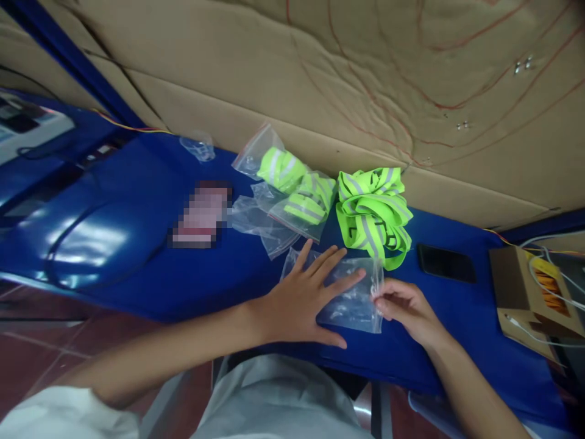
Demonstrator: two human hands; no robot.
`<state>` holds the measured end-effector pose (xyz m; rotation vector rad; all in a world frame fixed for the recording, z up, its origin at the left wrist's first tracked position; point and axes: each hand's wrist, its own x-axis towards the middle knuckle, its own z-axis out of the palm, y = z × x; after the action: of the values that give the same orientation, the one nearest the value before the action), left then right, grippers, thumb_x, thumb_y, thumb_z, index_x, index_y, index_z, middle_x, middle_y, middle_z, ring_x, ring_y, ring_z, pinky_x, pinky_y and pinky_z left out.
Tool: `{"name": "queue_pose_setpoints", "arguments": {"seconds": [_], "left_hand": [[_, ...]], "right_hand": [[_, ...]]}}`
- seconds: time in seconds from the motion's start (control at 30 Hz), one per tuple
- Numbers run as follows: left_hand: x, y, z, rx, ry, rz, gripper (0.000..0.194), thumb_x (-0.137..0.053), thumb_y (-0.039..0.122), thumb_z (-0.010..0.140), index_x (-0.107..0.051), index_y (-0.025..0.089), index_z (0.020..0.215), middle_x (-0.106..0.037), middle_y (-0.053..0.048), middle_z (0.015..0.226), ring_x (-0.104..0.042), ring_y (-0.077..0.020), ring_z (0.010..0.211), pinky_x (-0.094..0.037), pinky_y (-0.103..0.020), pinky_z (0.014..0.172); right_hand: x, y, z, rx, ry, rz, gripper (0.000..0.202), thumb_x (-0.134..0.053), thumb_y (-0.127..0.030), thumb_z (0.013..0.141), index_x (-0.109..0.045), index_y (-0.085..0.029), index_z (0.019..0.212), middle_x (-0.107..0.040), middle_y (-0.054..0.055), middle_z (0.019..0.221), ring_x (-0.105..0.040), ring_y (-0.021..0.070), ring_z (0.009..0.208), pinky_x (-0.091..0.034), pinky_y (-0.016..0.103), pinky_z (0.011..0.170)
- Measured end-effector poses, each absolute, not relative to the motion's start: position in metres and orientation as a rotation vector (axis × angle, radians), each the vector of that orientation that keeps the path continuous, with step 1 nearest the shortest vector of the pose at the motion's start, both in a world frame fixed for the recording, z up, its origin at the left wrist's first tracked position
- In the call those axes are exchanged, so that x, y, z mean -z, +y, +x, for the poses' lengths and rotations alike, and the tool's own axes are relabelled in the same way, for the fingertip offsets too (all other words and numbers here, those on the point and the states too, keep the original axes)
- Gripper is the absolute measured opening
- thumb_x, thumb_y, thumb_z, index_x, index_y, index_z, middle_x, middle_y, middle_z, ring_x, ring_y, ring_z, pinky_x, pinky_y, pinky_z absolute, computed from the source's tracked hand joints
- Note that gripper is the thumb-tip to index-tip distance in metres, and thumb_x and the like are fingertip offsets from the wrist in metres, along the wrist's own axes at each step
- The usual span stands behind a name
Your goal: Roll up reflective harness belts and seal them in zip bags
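Observation:
A clear zip-lock bag (pixel 350 311) lies flat on the blue table, close to its front edge. My left hand (pixel 304 299) rests on the bag with its fingers spread. The bag's right edge is pinched between the thumb and fingers of my right hand (pixel 400 302). Just behind it sits a loose heap of neon-yellow reflective straps (pixel 375 210) with grey stripes. To the left of the heap, rolled yellow straps (pixel 308 198) lie in clear bags. More clear plastic bags (pixel 256 216) overlap beside them, with nothing visible inside.
A black phone (pixel 446 263) lies right of the straps. Farther right stands an open cardboard box (pixel 512 299) with white cables (pixel 555 274) across it. A blurred-out pinkish item (pixel 201 216) and crumpled plastic (pixel 198 148) are on the left. Cardboard panels (pixel 274 61) rise behind the table.

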<state>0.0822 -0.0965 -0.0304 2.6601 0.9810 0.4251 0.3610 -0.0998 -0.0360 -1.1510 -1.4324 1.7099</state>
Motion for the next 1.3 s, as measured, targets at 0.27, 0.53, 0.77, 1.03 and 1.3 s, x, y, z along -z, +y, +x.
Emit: {"name": "queue_pose_setpoints", "arguments": {"seconds": [0.27,0.53,0.77,1.03,1.3], "left_hand": [[0.035,-0.154,0.068,-0.412,1.391,2.671,0.095,-0.070,0.055,0.090,-0.016,0.035,0.165,-0.044,-0.017,0.160,-0.044,-0.0361,0.147,-0.025,-0.065,0.122],[0.029,-0.191,-0.026,-0.364,1.856,2.317,0.090,-0.073,0.046,0.090,-0.022,0.034,0.164,-0.059,-0.012,0.146,-0.059,-0.0350,0.131,-0.037,-0.062,0.117],[0.033,-0.217,-0.055,-0.449,1.973,2.245,0.083,-0.062,0.057,0.093,-0.024,0.035,0.164,-0.060,-0.011,0.143,-0.061,-0.0377,0.127,-0.040,-0.065,0.113],[0.060,-0.216,-0.079,-0.525,1.790,2.239,0.077,-0.048,0.062,0.096,-0.020,0.040,0.163,-0.060,-0.010,0.142,-0.062,-0.0396,0.126,-0.043,-0.069,0.111],[0.060,-0.189,-0.055,-0.616,1.619,2.361,0.072,-0.043,0.056,0.097,-0.015,0.050,0.162,-0.066,-0.007,0.135,-0.068,-0.0410,0.116,-0.044,-0.074,0.108]], "right_hand": [[0.028,-0.113,0.346,-1.766,-1.744,-0.920,0.015,-0.065,-0.033,0.099,-0.075,-0.021,0.099,-0.075,0.005,0.087,-0.071,0.0138,0.070,-0.058,0.025,0.065],[0.023,-0.076,0.261,-0.305,-2.421,-0.995,0.025,-0.055,-0.025,0.104,-0.067,-0.018,0.125,-0.073,0.011,0.119,-0.070,0.0235,0.105,-0.056,0.037,0.090],[0.025,-0.017,0.152,0.348,-2.813,-0.973,0.040,-0.048,-0.033,0.107,-0.056,-0.011,0.139,-0.070,0.016,0.122,-0.066,0.0299,0.106,-0.051,0.043,0.086],[0.041,-0.060,0.213,0.262,-2.848,-0.602,0.039,-0.044,-0.018,0.106,-0.054,-0.014,0.144,-0.070,0.011,0.126,-0.064,0.0215,0.111,-0.046,0.038,0.093],[0.038,-0.083,0.346,0.054,-2.589,-1.043,0.024,-0.049,-0.018,0.104,-0.070,-0.015,0.116,-0.078,0.008,0.103,-0.071,0.0183,0.094,-0.053,0.033,0.084]]}}
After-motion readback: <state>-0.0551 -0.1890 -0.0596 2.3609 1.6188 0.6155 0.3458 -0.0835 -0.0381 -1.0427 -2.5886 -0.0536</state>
